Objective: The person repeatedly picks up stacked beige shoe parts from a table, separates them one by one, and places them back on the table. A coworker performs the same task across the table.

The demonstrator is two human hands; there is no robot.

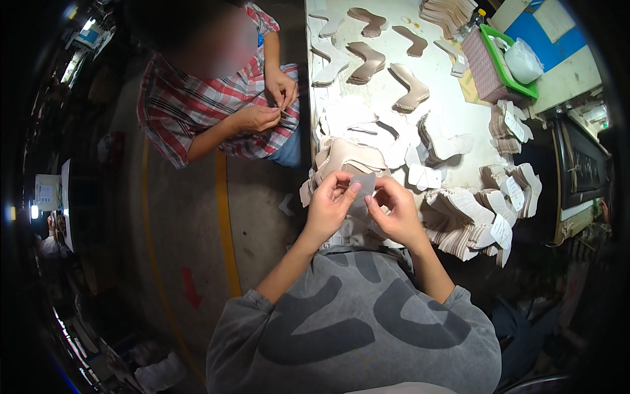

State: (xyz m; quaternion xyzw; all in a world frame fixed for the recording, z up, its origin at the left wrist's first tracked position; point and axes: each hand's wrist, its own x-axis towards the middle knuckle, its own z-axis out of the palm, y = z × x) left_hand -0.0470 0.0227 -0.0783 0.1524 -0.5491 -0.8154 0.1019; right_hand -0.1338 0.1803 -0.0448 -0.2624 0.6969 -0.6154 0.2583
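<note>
A small grey cut piece of sheet material [362,186] is held up in front of my chest, over the near edge of the table. My left hand [333,203] pinches its left side between thumb and fingers. On the other side my right hand [394,211] has its fingers closed at the piece's right edge, with the thumb near its lower part. Just beyond my hands lies a heap of pale beige curved cut pieces [351,154] under bright light. To its right sits a stack of off-white pieces [446,141].
Stacks of off-white pieces with paper tags [462,220] line the right side of the white table [453,98]. Brown curved pieces [410,88] lie farther back. A green basket [489,49] holds a white bag. At left, a co-worker in a checked shirt [197,105] handles something small.
</note>
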